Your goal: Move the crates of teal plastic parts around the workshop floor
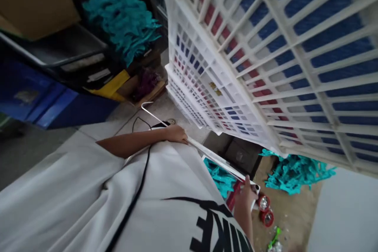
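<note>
A long white pole with a bent hook at its far-left end crosses in front of my white shirt. My left hand is wrapped around it, between the hook and the middle. Toward the pole's other end, my right hand closes on it near a dark round opening. Just past the pole stands a stack of white slatted plastic crates, apart from both hands. Turquoise ruffled pieces and something red lie below the pole, partly hidden by my shirt and right hand.
Blue and red material shows through the crate slats. A blue bin, a cardboard box and a turquoise pile stand left. More turquoise pieces, two red-rimmed round items and a green item lie right.
</note>
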The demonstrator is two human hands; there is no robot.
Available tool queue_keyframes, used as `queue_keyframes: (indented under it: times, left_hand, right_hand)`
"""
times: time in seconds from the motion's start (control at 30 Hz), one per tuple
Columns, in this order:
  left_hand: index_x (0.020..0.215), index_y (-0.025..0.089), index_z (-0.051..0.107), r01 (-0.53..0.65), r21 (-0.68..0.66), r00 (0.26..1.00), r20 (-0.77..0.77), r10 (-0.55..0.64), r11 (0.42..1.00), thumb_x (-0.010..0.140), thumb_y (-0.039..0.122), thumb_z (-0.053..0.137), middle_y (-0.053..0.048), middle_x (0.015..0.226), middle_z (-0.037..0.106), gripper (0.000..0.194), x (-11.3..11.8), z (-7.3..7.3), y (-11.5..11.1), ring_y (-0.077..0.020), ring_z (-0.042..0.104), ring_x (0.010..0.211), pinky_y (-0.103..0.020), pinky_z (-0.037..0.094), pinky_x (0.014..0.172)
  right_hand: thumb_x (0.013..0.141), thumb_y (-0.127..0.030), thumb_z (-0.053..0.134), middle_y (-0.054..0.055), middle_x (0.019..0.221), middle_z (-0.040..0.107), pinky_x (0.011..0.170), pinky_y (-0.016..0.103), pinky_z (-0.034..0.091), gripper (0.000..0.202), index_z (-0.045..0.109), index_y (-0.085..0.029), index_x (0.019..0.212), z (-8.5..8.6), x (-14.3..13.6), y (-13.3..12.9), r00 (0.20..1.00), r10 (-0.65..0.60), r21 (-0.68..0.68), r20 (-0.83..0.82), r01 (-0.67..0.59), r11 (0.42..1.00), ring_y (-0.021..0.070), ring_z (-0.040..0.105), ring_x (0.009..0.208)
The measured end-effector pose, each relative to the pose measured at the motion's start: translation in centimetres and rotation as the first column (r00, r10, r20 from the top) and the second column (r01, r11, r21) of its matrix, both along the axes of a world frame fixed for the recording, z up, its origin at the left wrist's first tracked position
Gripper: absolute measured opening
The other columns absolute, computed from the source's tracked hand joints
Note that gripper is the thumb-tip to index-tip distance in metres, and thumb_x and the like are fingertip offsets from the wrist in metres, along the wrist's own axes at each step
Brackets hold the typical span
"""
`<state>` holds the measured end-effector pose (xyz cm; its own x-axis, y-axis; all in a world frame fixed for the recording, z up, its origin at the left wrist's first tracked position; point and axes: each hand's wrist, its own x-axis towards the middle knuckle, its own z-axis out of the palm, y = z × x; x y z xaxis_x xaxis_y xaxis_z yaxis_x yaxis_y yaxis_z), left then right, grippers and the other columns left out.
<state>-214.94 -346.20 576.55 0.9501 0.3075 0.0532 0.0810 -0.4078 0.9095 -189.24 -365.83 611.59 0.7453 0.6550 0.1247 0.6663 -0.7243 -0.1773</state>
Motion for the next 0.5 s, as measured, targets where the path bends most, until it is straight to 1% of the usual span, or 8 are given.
queue_keyframes:
  times: [0.1, 0.17, 0.2, 0.27, 0.33, 0.37, 0.43, 0.5]
  left_hand:
    - [0.109, 0.024, 0.088, -0.055, -0.041, 0.998, -0.043, 0.053, 0.998, 0.113, 0.065, 0.057, -0.014, 0.099, 0.083, 0.051, -1.0, -1.7, -0.9, -0.0294, 0.077, 0.094, -0.034, 0.046, 0.077]
    - [0.112, 0.023, 0.087, -0.108, -0.08, 0.992, -0.076, 0.102, 0.991, 0.113, 0.063, 0.055, -0.015, 0.103, 0.083, 0.051, -1.5, -3.3, -1.6, -0.0305, 0.077, 0.1, -0.036, 0.049, 0.084]
    - [0.114, 0.023, 0.086, -0.13, -0.099, 0.988, -0.094, 0.121, 0.987, 0.113, 0.061, 0.055, -0.015, 0.105, 0.083, 0.049, -1.5, -4.2, -2.0, -0.0307, 0.076, 0.105, -0.036, 0.049, 0.088]
    - [0.116, 0.021, 0.084, -0.201, -0.146, 0.974, -0.138, 0.182, 0.969, 0.112, 0.054, 0.059, -0.016, 0.114, 0.083, 0.042, -1.2, -5.7, -2.5, -0.0308, 0.074, 0.116, -0.039, 0.049, 0.102]
    - [0.122, 0.021, 0.082, -0.303, -0.18, 0.943, -0.197, 0.268, 0.936, 0.112, 0.048, 0.06, -0.018, 0.131, 0.08, 0.037, -0.7, -7.1, -2.8, -0.0323, 0.068, 0.132, -0.043, 0.045, 0.117]
    - [0.128, 0.021, 0.081, -0.382, -0.227, 0.913, -0.242, 0.328, 0.896, 0.112, 0.045, 0.059, -0.017, 0.142, 0.077, 0.036, -0.6, -7.8, -2.9, -0.0329, 0.063, 0.14, -0.045, 0.043, 0.122]
    - [0.141, 0.021, 0.076, -0.563, -0.359, 0.818, -0.372, 0.439, 0.745, 0.114, 0.039, 0.053, -0.015, 0.156, 0.07, 0.039, -1.7, -9.6, -3.1, -0.0303, 0.059, 0.147, -0.042, 0.043, 0.124]
    - [0.147, 0.016, 0.07, -0.71, -0.451, 0.701, -0.532, 0.476, 0.541, 0.116, 0.031, 0.043, -0.016, 0.154, 0.071, 0.044, -4.9, -11.8, -4.1, -0.0245, 0.065, 0.136, -0.033, 0.049, 0.116]
  right_hand:
    - [0.084, -0.089, 0.072, 0.009, 0.074, 0.071, 0.061, 0.046, 0.058, 0.066, 0.07, -0.025, 0.1, 2.8, 1.7, 3.1, 1.0, 0.027, -0.042, 0.015, -0.026, 0.999, 0.0346, 0.073, 0.074]
    - [0.082, -0.087, 0.076, 0.006, 0.069, 0.069, 0.067, 0.039, 0.057, 0.068, 0.074, -0.021, 0.097, 5.0, 1.7, 5.7, 0.986, 0.095, -0.212, -0.138, -0.123, 0.969, 0.0274, 0.069, 0.069]
    - [0.082, -0.084, 0.079, 0.006, 0.068, 0.068, 0.067, 0.037, 0.055, 0.067, 0.077, -0.019, 0.1, 5.7, 1.3, 7.3, 0.956, 0.122, -0.338, -0.266, -0.211, 0.917, 0.0248, 0.067, 0.067]
    - [0.086, -0.077, 0.079, 0.004, 0.068, 0.068, 0.065, 0.033, 0.051, 0.064, 0.082, -0.016, 0.104, 5.4, -0.4, 10.6, 0.862, 0.129, -0.54, -0.489, -0.416, 0.732, 0.0209, 0.063, 0.064]
    - [0.09, -0.075, 0.077, 0.003, 0.064, 0.063, 0.062, 0.03, 0.044, 0.058, 0.079, -0.017, 0.088, 2.4, -2.9, 13.9, 0.819, 0.209, -0.606, -0.535, -0.544, 0.58, 0.0173, 0.056, 0.061]
    - [0.093, -0.075, 0.072, 0.003, 0.062, 0.059, 0.062, 0.03, 0.042, 0.059, 0.072, -0.018, 0.077, 0.1, -4.2, 15.5, 0.827, 0.316, -0.594, -0.465, -0.556, 0.581, 0.0166, 0.053, 0.062]
    - [0.099, -0.067, 0.066, 0.004, 0.062, 0.056, 0.068, 0.03, 0.041, 0.056, 0.059, -0.021, 0.068, -5.5, -6.5, 18.3, 0.806, 0.504, -0.609, -0.311, -0.576, 0.545, 0.0175, 0.054, 0.066]
    - [0.102, -0.056, 0.064, 0.007, 0.068, 0.063, 0.073, 0.032, 0.044, 0.049, 0.058, -0.022, 0.069, -11.0, -7.8, 20.5, 0.773, 0.591, -0.678, -0.231, -0.564, 0.472, 0.0199, 0.058, 0.071]
